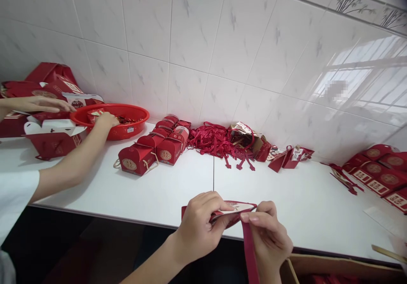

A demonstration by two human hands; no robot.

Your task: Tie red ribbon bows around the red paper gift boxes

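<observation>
Above the front edge of the white table, my left hand is closed around a red folded-card box with a pale printed face. My right hand pinches a dark red ribbon at the corner of that box, and the ribbon hangs down past my wrist. Whether the ribbon runs through a hole in the card is hidden by my fingers. Straight ahead on the table lies a tangled heap of red ribbons, with small red card boxes to its right.
At left, a co-worker's hands reach at a red basin beside an open red box. Closed red boxes with rope handles stand mid-left. More red boxes are stacked far right. A cardboard carton sits below the table's front edge.
</observation>
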